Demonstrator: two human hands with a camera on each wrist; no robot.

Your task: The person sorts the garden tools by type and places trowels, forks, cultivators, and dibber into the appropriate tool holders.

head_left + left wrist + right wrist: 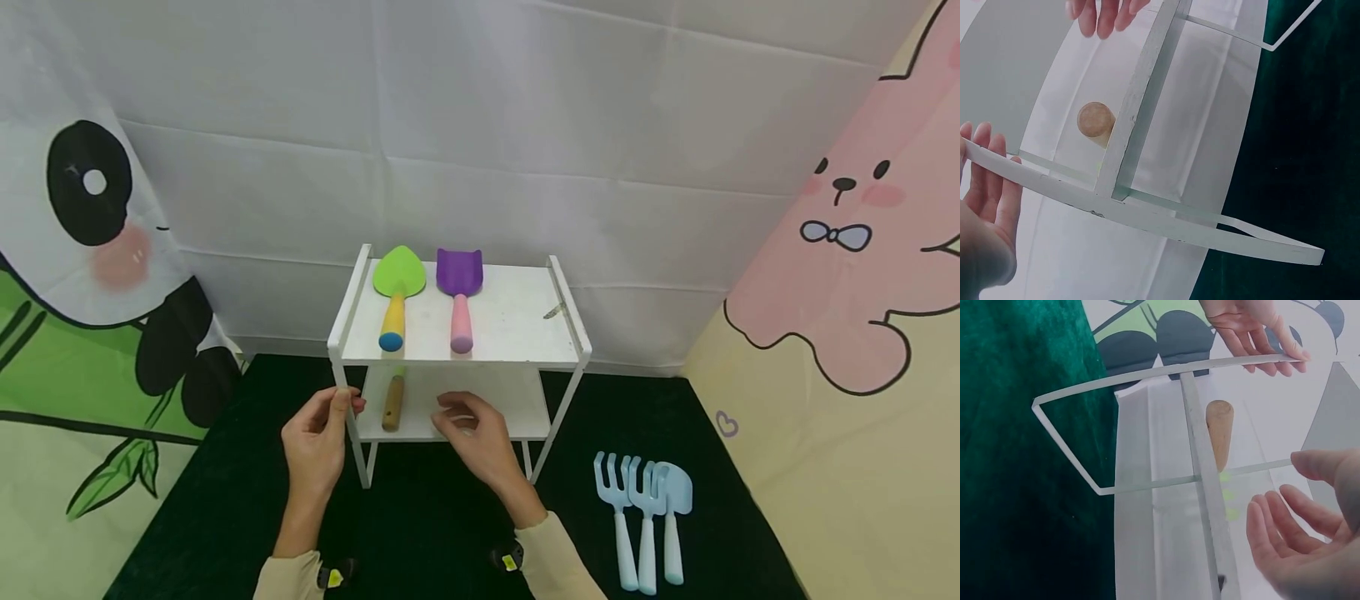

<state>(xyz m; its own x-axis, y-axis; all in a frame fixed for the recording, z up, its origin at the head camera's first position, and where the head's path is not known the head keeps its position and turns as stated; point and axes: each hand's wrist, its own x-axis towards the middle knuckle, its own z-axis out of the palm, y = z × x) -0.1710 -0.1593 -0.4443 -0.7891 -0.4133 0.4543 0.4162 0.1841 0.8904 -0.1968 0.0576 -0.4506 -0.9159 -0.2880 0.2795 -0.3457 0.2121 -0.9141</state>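
Observation:
A small white two-tier shelf [517, 325] stands by the back wall. My left hand [315, 437] holds its left front leg, thumb and fingers on either side, as the right wrist view also shows. My right hand [480, 437] hovers before the lower tier with loosely bent fingers and nothing in them. On that tier, toward the left, lies a tool with a wooden handle [393, 404]; its green head is mostly hidden. The upper tier bears a green trowel [399, 273] with a yellow handle and a purple shovel [460, 273] with a pink handle.
Two light-blue toy forks [615, 492] and a light-blue shovel [677, 492] lie on the dark green floor cloth [427, 525] at the right. White sheeting [465, 108] hangs behind the shelf. Printed cartoon panels stand on both sides.

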